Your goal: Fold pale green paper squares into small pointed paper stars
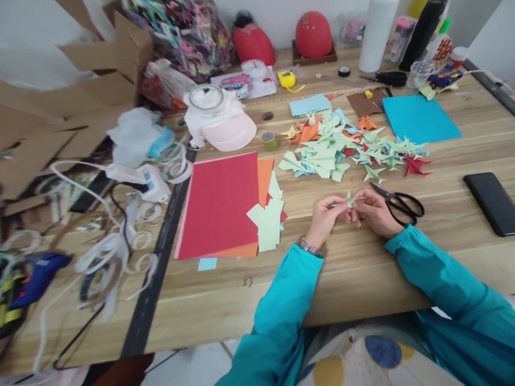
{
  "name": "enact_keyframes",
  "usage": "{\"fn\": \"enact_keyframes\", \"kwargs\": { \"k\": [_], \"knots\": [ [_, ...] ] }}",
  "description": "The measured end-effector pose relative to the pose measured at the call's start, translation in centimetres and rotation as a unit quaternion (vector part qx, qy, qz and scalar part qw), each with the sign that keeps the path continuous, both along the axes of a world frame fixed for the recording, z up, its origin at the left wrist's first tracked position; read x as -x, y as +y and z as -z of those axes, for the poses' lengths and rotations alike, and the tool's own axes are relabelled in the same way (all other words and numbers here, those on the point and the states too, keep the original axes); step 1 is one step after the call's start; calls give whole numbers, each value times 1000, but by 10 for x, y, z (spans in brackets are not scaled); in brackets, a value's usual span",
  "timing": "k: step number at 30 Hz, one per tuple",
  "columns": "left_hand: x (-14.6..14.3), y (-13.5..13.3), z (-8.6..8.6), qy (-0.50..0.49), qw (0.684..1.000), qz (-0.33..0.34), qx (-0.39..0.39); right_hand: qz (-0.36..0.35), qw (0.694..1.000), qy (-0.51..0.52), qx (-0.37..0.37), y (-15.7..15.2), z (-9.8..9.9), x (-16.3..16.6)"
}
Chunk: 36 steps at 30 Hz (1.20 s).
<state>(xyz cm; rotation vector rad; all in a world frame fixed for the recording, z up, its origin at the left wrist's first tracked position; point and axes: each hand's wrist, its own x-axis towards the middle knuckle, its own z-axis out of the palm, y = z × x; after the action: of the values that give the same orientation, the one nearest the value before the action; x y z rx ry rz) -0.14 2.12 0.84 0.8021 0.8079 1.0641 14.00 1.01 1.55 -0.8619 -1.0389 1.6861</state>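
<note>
Between my fingertips is a small pale green folded paper piece (350,200), with a pointed tip sticking up. My left hand (326,214) pinches it from the left, and my right hand (372,210) grips it from the other side. Black-handled scissors (398,206) lie right beside my right hand, blades toward the upper left. Beyond my hands spreads a heap of folded paper shapes (325,147), mostly pale green with some orange, red and blue. Left of my hands, pale green cut paper (270,225) rests on the edge of a red sheet stack (221,203).
A black phone (491,203) lies at the right. Blue sheets (420,118) sit behind the heap, near a yellow tape measure (287,80) and a white bottle (377,35). Cables, tape rolls and a power strip (139,179) clutter the left, beside cardboard boxes (92,86).
</note>
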Motion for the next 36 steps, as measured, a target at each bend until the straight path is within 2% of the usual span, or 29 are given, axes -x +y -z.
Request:
{"fn": "enact_keyframes", "kwargs": {
  "k": [5, 14, 20, 26, 30, 36],
  "knots": [
    [0, -1, 0, -8, 1000, -14, 20, 15, 1000, -1, 0, 1, 3, 1],
    [-1, 1, 1, -56, 998, -3, 12, 45, 997, -40, -56, 0, 5, -2],
    [0, 0, -3, -28, 998, 50, 26, 25, 993, -74, -92, -3, -3, 0],
    [5, 2, 0, -1, 999, 52, 13, 10, 989, -96, -109, -3, -1, -2],
    [7, 4, 2, 24, 998, 47, -16, 28, 989, -89, -113, -3, -1, -2],
    [5, 3, 2, 21, 999, 43, -11, 41, 988, -93, -120, -4, -1, 0]
  ]
}}
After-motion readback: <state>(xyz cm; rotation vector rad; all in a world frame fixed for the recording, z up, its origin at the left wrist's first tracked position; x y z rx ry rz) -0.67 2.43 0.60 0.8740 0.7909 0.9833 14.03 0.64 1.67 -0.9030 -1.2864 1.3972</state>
